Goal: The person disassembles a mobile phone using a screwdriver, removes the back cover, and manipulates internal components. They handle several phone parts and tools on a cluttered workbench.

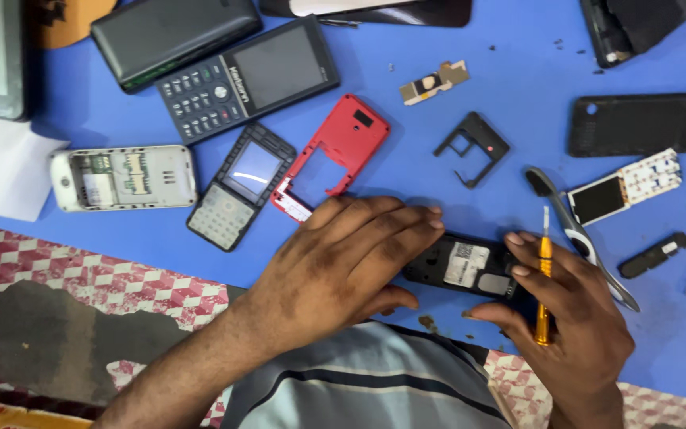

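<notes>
Phone body (464,266), black, back cover off with its label and inner compartment showing, lies flat on the blue mat (470,151) between the person's two hands, close to the mat's near edge. Left hand (351,258) lies palm-down over the phone's left end, fingers spread and pressing on it, thumb tucked along its near side. Right hand (577,310) meets the phone's right end with its fingertips and thumb, and at the same time grips a small orange-handled screwdriver (544,274), held upright along the fingers with its tip pointing away from the person. Just right of that hand: grey-handled tweezers (577,234), lying diagonally, nearly touching the knuckles. Beyond them, a bare display-and-keypad module (625,187) and a small black strip part (654,254). Just beyond the left hand: a red phone frame (335,151), its lower corner close to the fingertips; beside it a grey keypad phone front (240,187) and a silver opened phone (125,176). Farther back: a larger dark keypad phone (248,79), a small black square frame (472,147), a black back cover (641,123). Open mat lies mostly between red frame and back cover; the near edge borders a red-and-white checked cloth (81,274).
</notes>
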